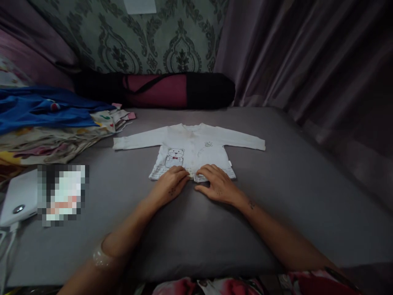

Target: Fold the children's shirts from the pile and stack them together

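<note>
A small white long-sleeved baby shirt [196, 139] lies flat, front up, its neckline away from me and both sleeves stretched out sideways. A bear with a red bow tie is printed on its left half, and a small striped figure on the right. At the middle of the bottom hem, my left hand [172, 182] has its fingers closed on the edge of the front opening. Just beside it, my right hand [217, 184] rests over the hem, thumb apart from the curved fingers. The hem's middle is partly hidden beneath the fingers.
Everything lies on a grey sheet [291, 196]. Piled clothes [55, 110] are at the left. Nearer, a white power bank [21, 196] with a cable lies beside a pixelated item [66, 194]. A black and maroon bag [156, 90] lies along the wall; curtains [307, 61] hang right.
</note>
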